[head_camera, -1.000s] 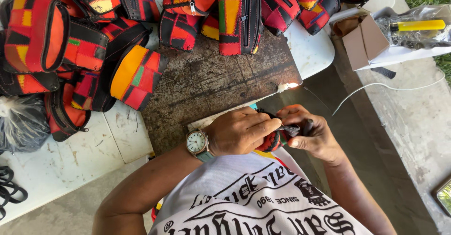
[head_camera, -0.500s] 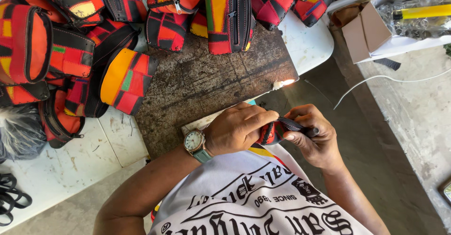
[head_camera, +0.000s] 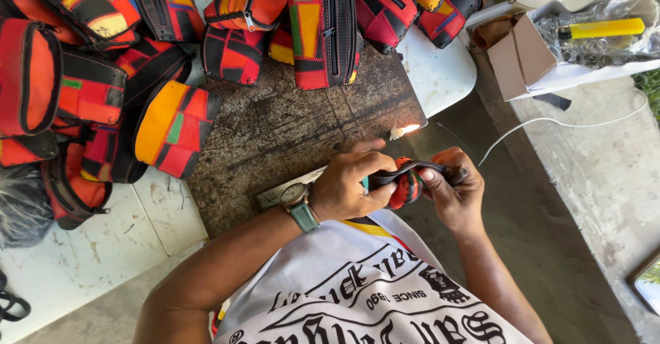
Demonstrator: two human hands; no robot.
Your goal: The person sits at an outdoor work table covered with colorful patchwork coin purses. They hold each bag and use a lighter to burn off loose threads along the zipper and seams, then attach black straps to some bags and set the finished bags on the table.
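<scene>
Two bare hands meet just past the near edge of the dark work board, which lies on the white desk. Left hand, with a green-strapped watch at the wrist: grip closed on one end of a black strap and on the small red-and-orange pouch beneath it. Right hand: grip closed on the strap's other end, so that the strap runs taut between the two hands above the pouch. A small lit flame burns at the board's right corner, close above the hands and apart from them. Finished patchwork pouches in red, orange, yellow and green are heaped along the board's far and left sides. A cardboard box and a yellow lighter lie well to the board's right, with a thin white cord trailing below them. Judged risks: the flame stands near fingers and strap, so a small lift of the work could scorch the strap too far or burn a fingertip; a slipping pinch would let the pouch drop off the desk's edge toward the ground.
</scene>
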